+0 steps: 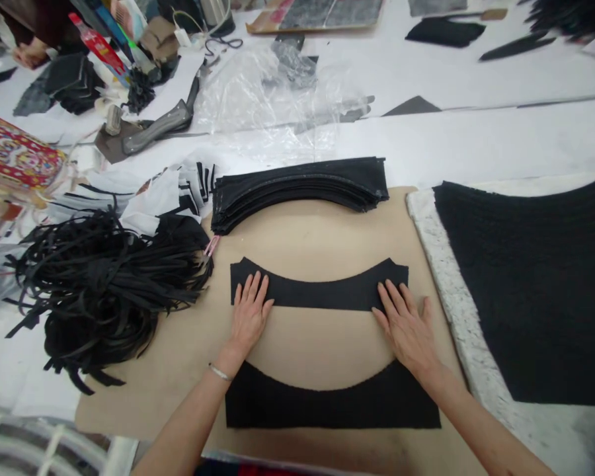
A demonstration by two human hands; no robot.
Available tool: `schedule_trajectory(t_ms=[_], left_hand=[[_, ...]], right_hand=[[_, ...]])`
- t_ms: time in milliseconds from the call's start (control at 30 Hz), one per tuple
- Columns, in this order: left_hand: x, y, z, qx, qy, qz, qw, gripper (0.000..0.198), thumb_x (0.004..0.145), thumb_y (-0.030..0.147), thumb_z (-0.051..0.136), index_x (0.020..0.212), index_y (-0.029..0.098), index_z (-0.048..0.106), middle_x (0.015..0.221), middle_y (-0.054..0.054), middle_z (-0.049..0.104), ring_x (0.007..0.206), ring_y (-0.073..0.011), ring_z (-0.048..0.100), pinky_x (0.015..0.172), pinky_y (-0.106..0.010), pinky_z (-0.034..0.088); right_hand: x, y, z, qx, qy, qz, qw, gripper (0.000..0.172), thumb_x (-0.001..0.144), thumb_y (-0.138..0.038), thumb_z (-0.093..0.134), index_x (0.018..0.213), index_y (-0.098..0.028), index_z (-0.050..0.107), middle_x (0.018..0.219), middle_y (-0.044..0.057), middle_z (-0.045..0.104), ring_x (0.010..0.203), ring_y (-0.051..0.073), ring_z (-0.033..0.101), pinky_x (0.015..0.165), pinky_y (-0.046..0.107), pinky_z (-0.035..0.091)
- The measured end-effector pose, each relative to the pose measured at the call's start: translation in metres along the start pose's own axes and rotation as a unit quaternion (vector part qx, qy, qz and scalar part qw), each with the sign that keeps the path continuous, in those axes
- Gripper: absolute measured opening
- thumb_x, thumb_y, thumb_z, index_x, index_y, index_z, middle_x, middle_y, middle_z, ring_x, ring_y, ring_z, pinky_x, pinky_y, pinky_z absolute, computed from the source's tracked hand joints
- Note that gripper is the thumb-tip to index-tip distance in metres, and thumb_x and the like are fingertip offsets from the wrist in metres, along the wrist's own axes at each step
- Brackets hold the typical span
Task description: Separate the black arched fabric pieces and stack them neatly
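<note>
Left hand (pixel 249 311) lay flat, palm down, fingers close together, on the left end of the curved black piece (pixel 320 291). Right hand (pixel 401 320) was flat too, fingers slightly spread, on its right end. The piece spanned between both hands on the tan board (pixel 307 238). Second black piece (pixel 327 400) sat back by the wrists. Stack of cuts (pixel 297 188) lay beyond the fingertips. Strip pile (pixel 104 284) was outboard of the left hand.

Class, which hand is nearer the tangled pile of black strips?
Left. The left hand lies just right of the pile of black strips; the right hand rests farther right.
</note>
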State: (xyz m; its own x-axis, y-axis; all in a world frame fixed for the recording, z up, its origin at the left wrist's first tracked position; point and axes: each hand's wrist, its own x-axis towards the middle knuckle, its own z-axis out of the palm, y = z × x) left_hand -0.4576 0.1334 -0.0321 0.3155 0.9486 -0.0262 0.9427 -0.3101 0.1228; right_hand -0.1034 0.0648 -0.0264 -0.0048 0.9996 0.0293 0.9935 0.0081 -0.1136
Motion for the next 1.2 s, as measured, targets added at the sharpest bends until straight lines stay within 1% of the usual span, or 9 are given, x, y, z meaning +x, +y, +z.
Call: schedule_trajectory(t_ms=[133, 233, 333, 467, 567, 700, 900, 1100, 1200], left_hand=[[0.003, -0.001, -0.005, -0.025, 0.014, -0.014, 0.999, 0.054, 0.097, 0.035, 0.039, 0.148, 0.018, 0.032, 0.157, -0.011, 0.030, 0.146, -0.0290, 0.022, 0.118, -0.054, 0.023], [-0.015, 0.019, -0.013, -0.079, 0.057, -0.035, 0.995, 0.049, 0.097, 0.027, 0.040, 0.144, 0.014, 0.038, 0.149, -0.016, 0.041, 0.141, -0.0296, 0.032, 0.115, -0.053, 0.030], [-0.050, 0.067, -0.023, -0.182, 0.031, 0.006, 0.983, 0.037, 0.096, 0.020, 0.039, 0.130, 0.017, 0.052, 0.124, -0.014, 0.059, 0.119, -0.0247, 0.053, 0.103, -0.045, 0.046], [-0.095, 0.158, -0.031, -0.285, -0.140, 0.101, 0.943, 0.030, 0.095, 0.015, 0.037, 0.114, 0.021, 0.059, 0.103, -0.008, 0.064, 0.095, -0.0183, 0.062, 0.085, -0.031, 0.054], [-0.109, 0.218, -0.028, -0.262, -0.222, 0.157, 0.926, 0.025, 0.092, 0.012, 0.042, 0.107, 0.021, 0.059, 0.096, -0.005, 0.063, 0.084, -0.0180, 0.061, 0.075, -0.030, 0.053], [-0.108, 0.266, -0.013, -0.197, -0.214, 0.190, 0.938, 0.022, 0.088, 0.011, 0.048, 0.108, 0.018, 0.055, 0.098, -0.006, 0.061, 0.089, -0.0220, 0.058, 0.076, -0.035, 0.052], [-0.106, 0.287, 0.002, -0.137, -0.197, 0.156, 0.958, 0.016, 0.088, 0.015, 0.050, 0.103, 0.016, 0.056, 0.095, -0.009, 0.059, 0.089, -0.0259, 0.056, 0.075, -0.040, 0.050], [-0.104, 0.297, 0.003, -0.099, -0.210, 0.156, 0.960, 0.017, 0.084, 0.003, 0.049, 0.093, 0.013, 0.059, 0.091, -0.012, 0.060, 0.088, -0.0256, 0.058, 0.072, -0.036, 0.049], [-0.101, 0.300, 0.001, -0.101, -0.218, 0.131, 0.962, 0.019, 0.084, 0.002, 0.047, 0.092, 0.014, 0.060, 0.092, -0.012, 0.062, 0.090, -0.0254, 0.060, 0.069, -0.034, 0.049]], right_hand=[[0.002, -0.001, -0.007, 0.039, -0.013, 0.016, 0.999, 0.054, 0.101, -0.038, 0.028, 0.150, -0.016, 0.028, 0.153, 0.011, 0.031, 0.142, 0.030, 0.020, 0.114, 0.063, 0.007], [-0.017, 0.006, -0.022, 0.106, -0.003, 0.034, 0.994, 0.052, 0.100, -0.033, 0.031, 0.148, -0.014, 0.031, 0.147, 0.014, 0.038, 0.137, 0.028, 0.031, 0.115, 0.053, 0.022], [-0.063, 0.016, -0.036, 0.178, 0.016, 0.139, 0.974, 0.048, 0.097, -0.036, 0.037, 0.140, -0.016, 0.042, 0.129, 0.015, 0.052, 0.116, 0.026, 0.052, 0.102, 0.043, 0.042], [-0.135, 0.019, -0.040, 0.219, -0.044, 0.296, 0.929, 0.043, 0.091, -0.048, 0.044, 0.122, -0.018, 0.052, 0.103, 0.010, 0.059, 0.080, 0.022, 0.060, 0.075, 0.040, 0.052], [-0.165, 0.012, -0.036, 0.222, -0.088, 0.302, 0.923, 0.038, 0.091, -0.046, 0.042, 0.116, -0.020, 0.052, 0.104, 0.009, 0.058, 0.084, 0.023, 0.061, 0.074, 0.040, 0.051], [-0.175, 0.005, -0.033, 0.240, -0.068, 0.300, 0.921, 0.034, 0.092, -0.041, 0.040, 0.114, -0.020, 0.054, 0.107, 0.009, 0.057, 0.092, 0.024, 0.060, 0.079, 0.040, 0.051], [-0.180, 0.017, -0.034, 0.332, -0.034, 0.380, 0.863, 0.037, 0.087, -0.043, 0.045, 0.111, -0.018, 0.057, 0.096, 0.009, 0.063, 0.079, 0.021, 0.061, 0.075, 0.039, 0.052], [-0.188, 0.028, -0.043, 0.353, -0.011, 0.395, 0.848, 0.040, 0.087, -0.048, 0.045, 0.108, -0.018, 0.060, 0.098, 0.009, 0.065, 0.085, 0.023, 0.062, 0.081, 0.040, 0.050], [-0.193, 0.032, -0.046, 0.393, -0.010, 0.417, 0.819, 0.041, 0.087, -0.052, 0.047, 0.109, -0.019, 0.060, 0.099, 0.008, 0.066, 0.083, 0.023, 0.064, 0.082, 0.040, 0.051]])
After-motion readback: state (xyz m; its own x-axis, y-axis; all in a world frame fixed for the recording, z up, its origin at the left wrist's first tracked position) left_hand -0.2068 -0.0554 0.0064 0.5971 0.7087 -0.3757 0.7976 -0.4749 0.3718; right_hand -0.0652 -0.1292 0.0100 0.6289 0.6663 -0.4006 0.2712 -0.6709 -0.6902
